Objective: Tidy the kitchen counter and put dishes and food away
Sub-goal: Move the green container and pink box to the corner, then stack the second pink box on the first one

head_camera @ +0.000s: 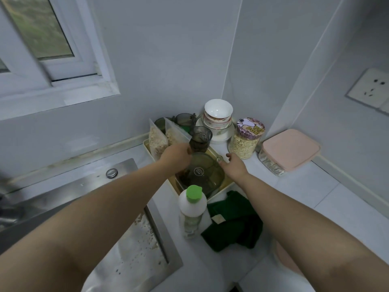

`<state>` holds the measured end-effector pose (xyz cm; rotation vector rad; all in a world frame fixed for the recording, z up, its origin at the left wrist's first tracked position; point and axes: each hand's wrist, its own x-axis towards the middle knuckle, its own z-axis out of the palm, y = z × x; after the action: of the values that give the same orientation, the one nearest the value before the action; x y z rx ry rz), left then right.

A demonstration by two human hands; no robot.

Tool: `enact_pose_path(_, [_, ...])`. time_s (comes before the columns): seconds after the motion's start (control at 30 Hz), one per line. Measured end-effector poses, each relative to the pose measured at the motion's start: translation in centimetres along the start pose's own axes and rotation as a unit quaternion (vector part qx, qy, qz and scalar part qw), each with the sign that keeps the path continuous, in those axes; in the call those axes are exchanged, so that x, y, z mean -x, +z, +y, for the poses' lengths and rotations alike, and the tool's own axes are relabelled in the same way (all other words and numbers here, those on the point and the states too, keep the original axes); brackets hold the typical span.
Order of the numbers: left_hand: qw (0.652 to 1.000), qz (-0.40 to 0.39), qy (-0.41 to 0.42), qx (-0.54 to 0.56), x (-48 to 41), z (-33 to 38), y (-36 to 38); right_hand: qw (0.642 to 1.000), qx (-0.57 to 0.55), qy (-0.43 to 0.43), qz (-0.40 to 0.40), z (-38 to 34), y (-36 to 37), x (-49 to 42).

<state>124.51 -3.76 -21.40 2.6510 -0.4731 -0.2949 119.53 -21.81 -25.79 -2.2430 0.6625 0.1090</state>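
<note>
At counter's back corner, cream tray (222,191) runs 11-to-5. Smoked glass bowl (200,175) lies in it, centre: looks heavy, slick, breakable; best taken by the rim, two-handed. Smoked tumbler (201,139) at bowl's 12, long axis tipped, mouth toward 1; fragile, grip low on wall. Left hand (179,153) grips its base. Right hand (235,166) at bowl's 3, fingers loose, holding nothing.

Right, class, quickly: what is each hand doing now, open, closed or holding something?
Left hand: grips the dark glass near its base.
Right hand: at the ring handle of the glass dish; grip cannot be told.
</note>
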Motion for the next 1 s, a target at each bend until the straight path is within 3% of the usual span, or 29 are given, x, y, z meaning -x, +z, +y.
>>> enact_pose_path(0.17, [0.987,-0.099,0.094,0.089,-0.3,4.5,-2.4,0.999,-0.005,-0.036,0.030,0.6,-3.1,1.7])
enact_pose_path(0.4, [0.972,-0.153,0.167,0.063,0.4,12.7,-3.5,0.991,-0.001,-0.050,0.122,4.3,-9.2,4.6])
enact_pose_path(0.7, [0.951,-0.257,0.172,-0.006,4.1,21.7,5.4,0.980,-0.035,0.057,0.187,13.6,-14.9,10.7])
enact_pose_path(0.8, [0.939,-0.300,0.162,-0.035,5.9,22.8,9.7,0.976,-0.044,0.103,0.185,17.1,-15.6,12.9])
enact_pose_path(1.0, [0.945,-0.312,0.094,-0.014,7.5,22.0,15.6,0.964,-0.055,0.196,0.172,22.6,-15.1,16.4])
